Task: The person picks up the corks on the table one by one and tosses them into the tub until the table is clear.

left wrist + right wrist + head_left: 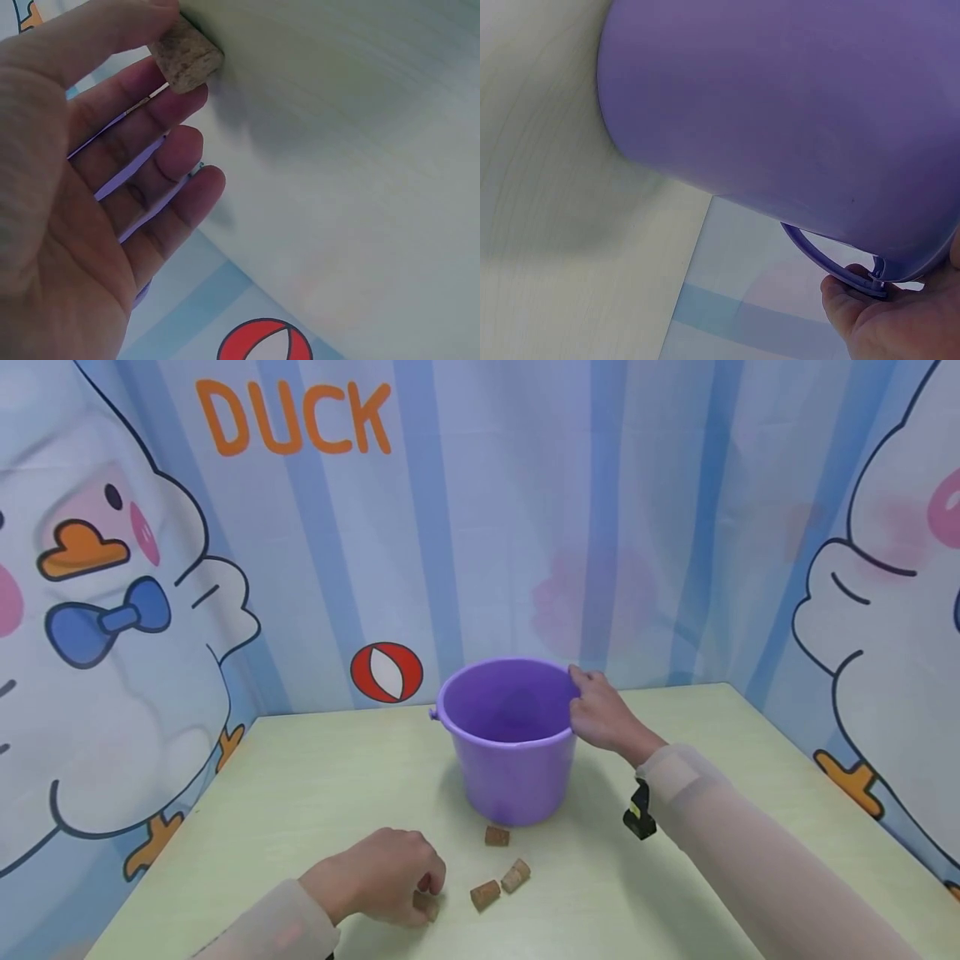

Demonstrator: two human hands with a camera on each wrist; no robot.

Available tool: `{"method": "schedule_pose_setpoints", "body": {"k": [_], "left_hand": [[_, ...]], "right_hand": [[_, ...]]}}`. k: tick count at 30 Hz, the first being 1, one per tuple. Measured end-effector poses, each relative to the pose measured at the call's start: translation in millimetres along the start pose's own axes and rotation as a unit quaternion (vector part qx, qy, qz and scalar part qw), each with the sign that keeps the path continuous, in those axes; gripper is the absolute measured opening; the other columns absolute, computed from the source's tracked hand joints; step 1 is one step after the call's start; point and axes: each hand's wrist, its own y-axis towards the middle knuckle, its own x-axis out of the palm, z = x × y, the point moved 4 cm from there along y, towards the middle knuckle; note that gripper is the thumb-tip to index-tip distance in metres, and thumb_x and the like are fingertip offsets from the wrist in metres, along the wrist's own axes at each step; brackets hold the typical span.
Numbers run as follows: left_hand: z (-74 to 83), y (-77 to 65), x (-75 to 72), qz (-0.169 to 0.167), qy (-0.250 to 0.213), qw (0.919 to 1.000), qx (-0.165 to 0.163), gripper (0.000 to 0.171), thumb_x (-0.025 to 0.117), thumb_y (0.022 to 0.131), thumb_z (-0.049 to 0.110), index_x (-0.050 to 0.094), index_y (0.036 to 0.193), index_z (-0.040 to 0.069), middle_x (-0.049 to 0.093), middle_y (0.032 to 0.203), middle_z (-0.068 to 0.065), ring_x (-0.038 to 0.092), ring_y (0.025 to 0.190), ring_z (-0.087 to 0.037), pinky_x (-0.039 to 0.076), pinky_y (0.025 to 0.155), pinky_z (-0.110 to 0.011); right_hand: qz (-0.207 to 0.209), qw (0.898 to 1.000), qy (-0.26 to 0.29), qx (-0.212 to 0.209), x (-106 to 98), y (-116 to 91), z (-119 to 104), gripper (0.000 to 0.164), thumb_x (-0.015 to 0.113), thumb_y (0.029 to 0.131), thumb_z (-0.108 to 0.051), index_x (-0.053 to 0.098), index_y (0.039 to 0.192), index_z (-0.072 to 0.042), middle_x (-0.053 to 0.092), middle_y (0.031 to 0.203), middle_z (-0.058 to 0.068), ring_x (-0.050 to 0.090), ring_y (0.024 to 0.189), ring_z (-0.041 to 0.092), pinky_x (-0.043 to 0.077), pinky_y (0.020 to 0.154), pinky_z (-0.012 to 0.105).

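My left hand (384, 875) pinches a cork (189, 56) between thumb and fingers, low over the table at the front. In the left wrist view the other fingers are spread loosely below the cork. Three more corks lie just to the right: one cork (485, 895), a paler cork (516, 876) beside it, and another cork (497, 836) close to the bucket. A purple bucket (513, 781) stands upright behind them. My right hand (603, 714) grips its rim on the right side, where the bucket's handle (821, 259) joins.
The pale wooden table (337, 777) reaches back to a blue striped curtain (495, 510) printed with ducks. Along the table's right side runs my right sleeve (750, 852), with a small black device (640, 812) hanging at the wrist.
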Motion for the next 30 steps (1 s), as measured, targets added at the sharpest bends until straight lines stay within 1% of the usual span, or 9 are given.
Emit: {"method": "schedule_pose_setpoints", "body": {"k": [8,14,21,24,30], "left_hand": [[0.6,1.2,2.4,0.002,-0.006,0.9999,0.009,0.015,0.083,0.074,0.016,0.071,0.074,0.024,0.056,0.067,0.021,0.049,0.066,0.001,0.045,0.064,-0.022],[0.5,2.3,5.1,-0.004,-0.008,1.0,-0.001,0.019,0.084,0.074,0.013,0.069,0.07,0.025,0.053,0.063,0.021,0.048,0.063,0.0,0.044,0.063,-0.021],[-0.6,4.1,2.8,0.002,-0.006,1.0,0.001,0.019,0.082,0.075,0.014,0.068,0.069,0.026,0.052,0.062,0.021,0.048,0.062,0.0,0.043,0.062,-0.021],[-1.7,5.5,0.0,0.012,-0.003,0.9999,0.006,0.018,0.081,0.076,0.015,0.069,0.07,0.026,0.052,0.063,0.021,0.048,0.062,0.0,0.043,0.061,-0.021],[0.1,6.0,-8.6,0.047,0.01,0.9985,0.024,0.016,0.079,0.077,0.013,0.07,0.071,0.025,0.053,0.064,0.02,0.047,0.064,0.001,0.042,0.059,-0.021]], "right_hand": [[-0.003,1.0,-0.002,-0.003,0,1,0,0.063,0.028,0.102,-0.009,0.013,0.161,0.005,0.018,0.162,0.033,0.019,0.151,0.048,0.019,0.122,0.059],[-0.004,1.0,0.001,-0.003,-1,0,0,0.062,0.027,0.102,-0.009,0.013,0.161,0.005,0.017,0.163,0.033,0.018,0.151,0.048,0.019,0.122,0.059],[0.001,1.0,-0.001,0.0,0,1,1,0.063,0.027,0.101,-0.01,0.013,0.161,0.006,0.018,0.162,0.032,0.02,0.151,0.047,0.019,0.122,0.058],[0.001,1.0,0.0,-0.001,0,1,1,0.063,0.028,0.102,-0.009,0.014,0.161,0.006,0.019,0.162,0.033,0.02,0.15,0.048,0.019,0.122,0.058],[-0.005,1.0,-0.001,0.002,0,2,1,0.062,0.027,0.102,-0.01,0.013,0.161,0.004,0.018,0.162,0.032,0.02,0.15,0.048,0.02,0.121,0.059]]}}
